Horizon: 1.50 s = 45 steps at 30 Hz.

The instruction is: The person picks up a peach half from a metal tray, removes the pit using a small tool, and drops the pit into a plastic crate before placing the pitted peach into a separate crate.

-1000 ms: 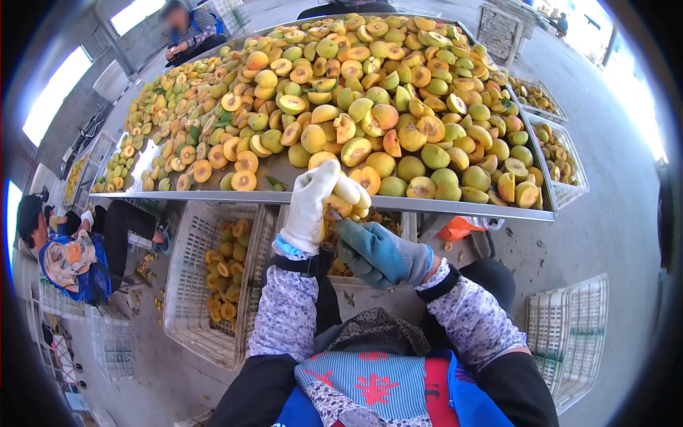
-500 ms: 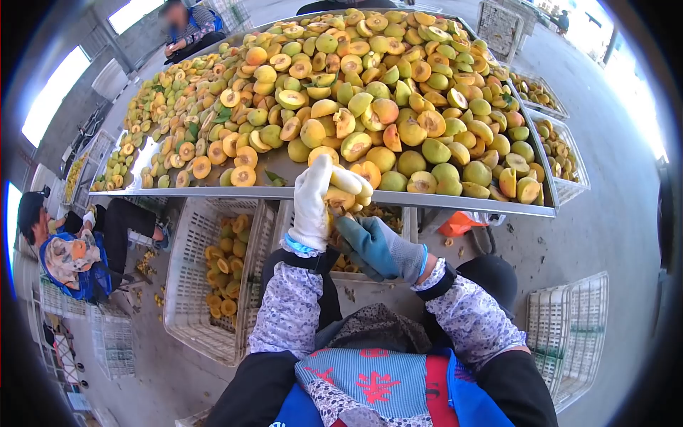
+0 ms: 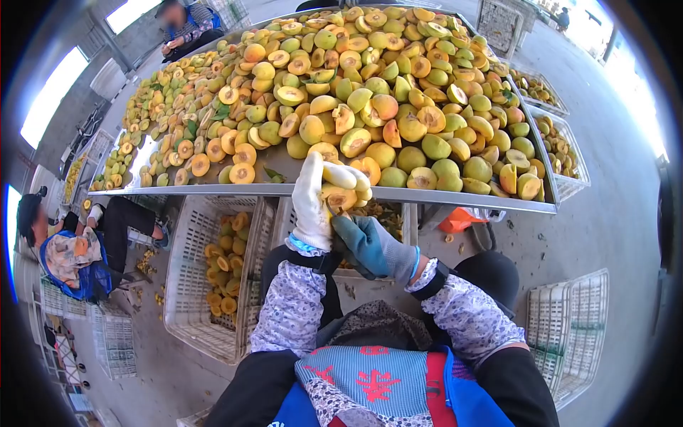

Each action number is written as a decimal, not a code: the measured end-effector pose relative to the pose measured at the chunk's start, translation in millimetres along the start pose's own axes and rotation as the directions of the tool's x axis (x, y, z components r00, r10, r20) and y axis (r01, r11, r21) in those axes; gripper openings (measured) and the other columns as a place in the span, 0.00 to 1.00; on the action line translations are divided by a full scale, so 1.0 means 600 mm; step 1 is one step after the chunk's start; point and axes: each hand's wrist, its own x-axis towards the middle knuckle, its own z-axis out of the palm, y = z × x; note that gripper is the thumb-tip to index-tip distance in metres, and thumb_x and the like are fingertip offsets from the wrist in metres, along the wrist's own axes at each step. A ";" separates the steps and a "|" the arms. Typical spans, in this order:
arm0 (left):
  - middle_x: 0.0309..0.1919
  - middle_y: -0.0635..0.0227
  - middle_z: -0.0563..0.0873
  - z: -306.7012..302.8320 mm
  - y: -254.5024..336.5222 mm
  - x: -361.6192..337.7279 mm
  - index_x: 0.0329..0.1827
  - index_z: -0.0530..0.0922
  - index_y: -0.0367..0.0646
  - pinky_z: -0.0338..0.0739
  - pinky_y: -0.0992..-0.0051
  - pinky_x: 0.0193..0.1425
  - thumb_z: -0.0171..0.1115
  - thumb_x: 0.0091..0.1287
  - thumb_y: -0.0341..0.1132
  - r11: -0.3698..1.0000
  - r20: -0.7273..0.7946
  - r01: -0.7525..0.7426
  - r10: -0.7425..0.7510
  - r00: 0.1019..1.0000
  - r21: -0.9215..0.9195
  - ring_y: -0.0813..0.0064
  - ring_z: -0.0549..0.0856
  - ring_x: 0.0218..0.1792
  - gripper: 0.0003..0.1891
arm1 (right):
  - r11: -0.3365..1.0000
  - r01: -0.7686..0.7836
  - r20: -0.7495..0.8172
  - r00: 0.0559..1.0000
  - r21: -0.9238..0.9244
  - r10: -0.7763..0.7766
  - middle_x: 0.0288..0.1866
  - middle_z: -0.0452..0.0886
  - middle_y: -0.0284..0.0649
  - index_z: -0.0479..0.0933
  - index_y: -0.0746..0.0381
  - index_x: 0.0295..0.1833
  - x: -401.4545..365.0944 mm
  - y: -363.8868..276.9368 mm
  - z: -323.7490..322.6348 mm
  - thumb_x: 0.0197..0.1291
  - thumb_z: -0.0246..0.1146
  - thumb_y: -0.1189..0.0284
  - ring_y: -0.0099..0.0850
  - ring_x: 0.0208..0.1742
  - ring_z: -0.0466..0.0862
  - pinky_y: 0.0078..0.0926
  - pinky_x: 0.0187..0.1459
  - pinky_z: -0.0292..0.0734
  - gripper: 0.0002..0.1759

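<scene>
My left hand (image 3: 313, 203), in a white glove, is closed around a peach half (image 3: 339, 198) with its cut face and brownish middle turned toward me. Pressed against the lower edge of that half are the fingers of my right hand (image 3: 377, 247), in a blue-grey glove. They are closed on something small that the glove mostly hides. Both hands are just in front of the near edge of a metal table (image 3: 455, 197), which bears a large heap of yellow-green peach halves (image 3: 370, 107), some cut side up.
Below the table edge, a white crate (image 3: 192, 285) holds fruit halves, and another crate (image 3: 284, 220) is partly hidden behind my hands. Fruit-filled crates (image 3: 562, 153) line the right side; stacked crates (image 3: 569, 334) stand lower right. People sit at left (image 3: 78, 242) and far left (image 3: 186, 32).
The peach half in my left hand now shows more of its cut face. My right hand has shifted slightly left, still against the fruit.
</scene>
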 end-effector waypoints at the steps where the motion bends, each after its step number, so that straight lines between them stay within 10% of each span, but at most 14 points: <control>1: 0.30 0.52 0.86 0.004 0.006 -0.001 0.35 0.77 0.36 0.84 0.66 0.32 0.42 0.83 0.52 0.999 0.030 -0.011 0.012 0.999 -0.042 0.60 0.86 0.27 0.27 | 0.997 -0.031 0.042 0.999 0.075 0.028 0.20 0.75 0.31 0.78 0.62 0.35 -0.007 -0.014 0.003 0.79 0.49 0.49 0.19 0.18 0.71 0.20 0.19 0.64 0.29; 6: 0.23 0.52 0.82 -0.016 0.007 0.012 0.23 0.72 0.42 0.77 0.67 0.29 0.41 0.83 0.51 0.993 0.190 -0.036 0.013 0.982 0.116 0.60 0.82 0.22 0.29 | 0.908 -0.337 0.271 0.925 0.251 0.268 0.19 0.66 0.25 0.75 0.56 0.33 -0.029 -0.061 -0.025 0.76 0.48 0.40 0.16 0.14 0.63 0.17 0.14 0.57 0.31; 9: 0.25 0.53 0.83 -0.017 0.009 0.010 0.23 0.72 0.43 0.77 0.68 0.29 0.41 0.82 0.51 0.996 0.279 -0.026 0.001 0.960 0.087 0.61 0.83 0.24 0.29 | 0.806 -0.334 0.442 0.891 0.488 0.102 0.18 0.64 0.23 0.74 0.55 0.33 -0.026 -0.033 -0.021 0.77 0.47 0.41 0.15 0.15 0.61 0.17 0.15 0.56 0.31; 12: 0.29 0.55 0.84 -0.014 0.000 0.013 0.27 0.76 0.44 0.80 0.67 0.31 0.45 0.81 0.52 0.973 0.210 0.031 0.018 0.977 -0.230 0.62 0.84 0.26 0.26 | 0.866 -0.325 0.371 0.911 0.379 0.180 0.18 0.65 0.25 0.74 0.56 0.32 -0.029 -0.050 -0.012 0.77 0.48 0.41 0.18 0.14 0.64 0.20 0.15 0.59 0.31; 15: 0.33 0.57 0.87 -0.048 0.015 0.031 0.33 0.80 0.45 0.84 0.64 0.34 0.49 0.80 0.52 0.921 -0.144 -0.116 0.065 0.987 -0.372 0.62 0.85 0.29 0.23 | 0.987 -0.141 0.093 0.985 -0.073 0.147 0.19 0.69 0.28 0.77 0.60 0.35 -0.014 0.008 -0.009 0.77 0.50 0.42 0.22 0.15 0.68 0.24 0.17 0.65 0.32; 19: 0.42 0.61 0.91 -0.121 0.123 -0.020 0.39 0.86 0.44 0.87 0.63 0.42 0.57 0.78 0.50 0.962 -0.403 -0.236 0.271 0.874 0.135 0.62 0.89 0.39 0.19 | 0.649 0.038 -0.105 0.978 -0.760 -0.180 0.29 0.85 0.55 0.81 0.67 0.41 -0.013 0.067 -0.032 0.73 0.60 0.53 0.54 0.33 0.86 0.50 0.38 0.79 0.25; 23: 0.41 0.56 0.91 -0.202 0.165 -0.024 0.44 0.87 0.35 0.83 0.68 0.49 0.63 0.71 0.40 0.365 -0.285 0.056 0.613 0.737 0.929 0.61 0.90 0.42 0.15 | 0.716 -0.007 -0.215 0.956 -0.698 -0.201 0.32 0.84 0.60 0.81 0.66 0.42 -0.004 0.023 -0.021 0.72 0.61 0.56 0.59 0.39 0.85 0.54 0.40 0.79 0.21; 26: 0.43 0.57 0.91 -0.176 0.135 0.020 0.45 0.89 0.44 0.80 0.65 0.58 0.64 0.65 0.36 -0.035 0.135 -0.141 0.566 0.813 0.989 0.55 0.88 0.48 0.11 | 0.710 0.092 -0.186 0.934 -0.698 -0.304 0.32 0.84 0.59 0.81 0.64 0.44 0.001 0.024 -0.009 0.71 0.62 0.56 0.59 0.38 0.85 0.53 0.39 0.78 0.19; 29: 0.68 0.58 0.78 -0.104 0.101 0.085 0.69 0.77 0.54 0.71 0.64 0.73 0.59 0.66 0.38 -0.218 0.043 -0.021 0.097 0.994 0.976 0.56 0.79 0.67 0.26 | 0.762 0.056 -0.168 0.963 -0.645 -0.213 0.38 0.85 0.58 0.82 0.63 0.46 0.001 0.026 -0.005 0.72 0.61 0.57 0.58 0.43 0.85 0.53 0.45 0.80 0.18; 33: 0.71 0.55 0.74 -0.119 0.061 0.154 0.77 0.66 0.50 0.69 0.61 0.75 0.67 0.62 0.46 -0.366 -0.121 0.141 0.078 0.990 0.920 0.55 0.75 0.71 0.38 | 0.740 0.060 -0.139 0.969 -0.670 -0.205 0.38 0.85 0.58 0.82 0.61 0.48 -0.005 0.018 -0.008 0.72 0.60 0.57 0.57 0.42 0.86 0.54 0.45 0.79 0.18; 41: 0.60 0.49 0.82 -0.118 0.072 0.151 0.61 0.71 0.41 0.75 0.59 0.66 0.74 0.56 0.44 -0.224 -0.021 0.021 0.004 1.000 0.974 0.50 0.81 0.63 0.32 | 0.744 0.188 -0.136 0.926 -0.641 -0.351 0.32 0.84 0.55 0.79 0.65 0.44 0.004 0.008 0.009 0.72 0.62 0.60 0.56 0.37 0.85 0.47 0.37 0.78 0.16; 43: 0.56 0.49 0.85 -0.127 0.073 0.143 0.69 0.73 0.43 0.80 0.62 0.58 0.77 0.56 0.44 -0.081 0.028 -0.011 0.202 0.979 0.997 0.55 0.86 0.56 0.37 | 0.779 0.247 -0.193 0.885 -0.577 -0.424 0.31 0.84 0.54 0.78 0.65 0.44 0.008 0.003 0.005 0.73 0.61 0.61 0.52 0.35 0.86 0.44 0.37 0.78 0.16; 45: 0.52 0.59 0.88 -0.123 0.082 0.122 0.69 0.76 0.49 0.84 0.72 0.46 0.72 0.64 0.44 0.432 -0.109 -0.013 0.256 0.960 0.902 0.68 0.90 0.46 0.30 | 0.809 0.315 -0.251 0.840 -0.496 -0.481 0.29 0.83 0.52 0.77 0.66 0.44 0.016 -0.003 0.003 0.74 0.60 0.62 0.48 0.32 0.86 0.41 0.36 0.77 0.16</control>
